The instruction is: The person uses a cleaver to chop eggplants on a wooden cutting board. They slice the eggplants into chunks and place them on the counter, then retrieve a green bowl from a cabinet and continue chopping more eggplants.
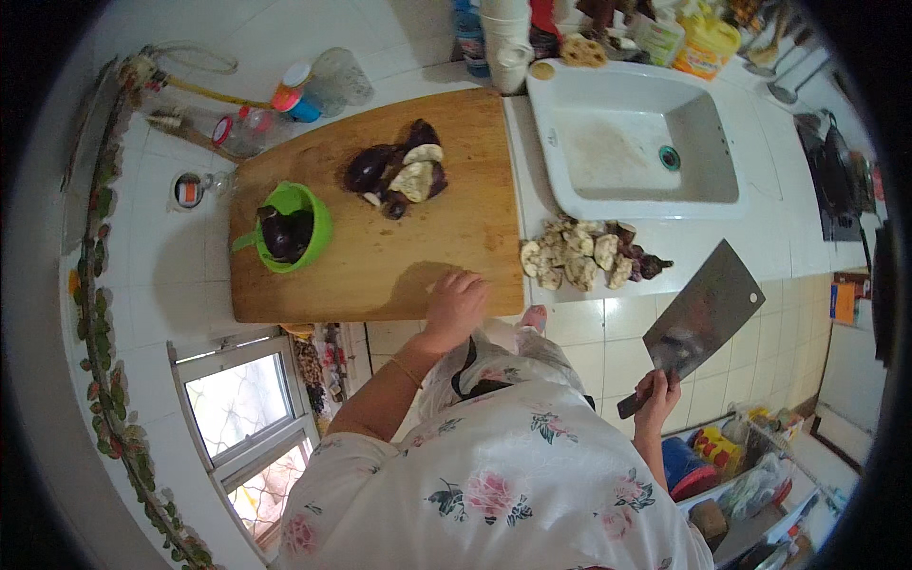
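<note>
My right hand (655,399) grips the dark handle of a broad cleaver (702,313), its blade raised at the right, in front of the counter. By the front edge of the wooden cutting board (456,228), my left hand (459,303) is seen from the back with its fingers loosely extended. I see nothing in it, though the palm is hidden. Several dark purple eggplant pieces (368,169), some showing a pale cut face (413,182), lie towards the back of the board. At the board's left, a green plastic basket with a handle (318,224) holds more eggplant (285,234).
Pale, browned eggplant chunks (581,255) are heaped on the counter between board and white sink (727,203). Jars and bottles (296,103) line the wall behind the board. White stacked cups (507,43) stand beside the sink. A wok (833,160) is at far right.
</note>
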### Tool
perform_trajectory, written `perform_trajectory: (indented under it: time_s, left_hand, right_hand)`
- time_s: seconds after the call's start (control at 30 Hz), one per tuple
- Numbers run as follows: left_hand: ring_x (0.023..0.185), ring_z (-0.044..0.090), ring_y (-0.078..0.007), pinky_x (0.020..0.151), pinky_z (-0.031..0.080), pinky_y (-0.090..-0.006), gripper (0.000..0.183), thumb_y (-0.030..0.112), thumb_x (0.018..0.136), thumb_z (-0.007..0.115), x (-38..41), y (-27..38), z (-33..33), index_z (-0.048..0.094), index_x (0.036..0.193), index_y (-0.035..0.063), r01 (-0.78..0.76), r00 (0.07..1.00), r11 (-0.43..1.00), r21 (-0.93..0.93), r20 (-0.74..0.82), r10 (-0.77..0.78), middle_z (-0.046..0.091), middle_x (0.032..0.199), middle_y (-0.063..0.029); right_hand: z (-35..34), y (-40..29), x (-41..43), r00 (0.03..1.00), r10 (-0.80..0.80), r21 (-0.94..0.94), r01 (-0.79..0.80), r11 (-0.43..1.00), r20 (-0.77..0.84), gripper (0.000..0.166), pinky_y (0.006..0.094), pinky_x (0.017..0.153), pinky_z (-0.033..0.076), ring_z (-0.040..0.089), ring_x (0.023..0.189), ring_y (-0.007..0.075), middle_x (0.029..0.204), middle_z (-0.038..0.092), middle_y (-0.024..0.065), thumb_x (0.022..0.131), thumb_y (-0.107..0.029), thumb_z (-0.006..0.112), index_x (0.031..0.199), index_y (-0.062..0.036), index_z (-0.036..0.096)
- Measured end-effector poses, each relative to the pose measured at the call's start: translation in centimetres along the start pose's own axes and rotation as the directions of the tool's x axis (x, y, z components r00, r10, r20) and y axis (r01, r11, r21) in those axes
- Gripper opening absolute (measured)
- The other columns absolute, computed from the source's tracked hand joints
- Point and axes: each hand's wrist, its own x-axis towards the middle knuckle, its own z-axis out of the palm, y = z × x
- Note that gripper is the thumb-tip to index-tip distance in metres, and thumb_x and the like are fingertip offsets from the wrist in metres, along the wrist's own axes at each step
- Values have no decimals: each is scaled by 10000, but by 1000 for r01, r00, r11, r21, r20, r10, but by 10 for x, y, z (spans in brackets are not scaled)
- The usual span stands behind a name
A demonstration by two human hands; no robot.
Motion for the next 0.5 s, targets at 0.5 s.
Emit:
perform_trajectory:
  time_s: [0.5]
  left_hand:
    - [898,548,-325,793,434,-424,276,232,807,603,-59,-222,-209,605,1002,36,650,629,752,106,-631,-454,591,997,-142]
  right_hand:
    - [174,6,-40,924,93,-426,81,901,372,326,197,457,359,418,507,48,591,457,-23,826,-103,534,1123,31,551]
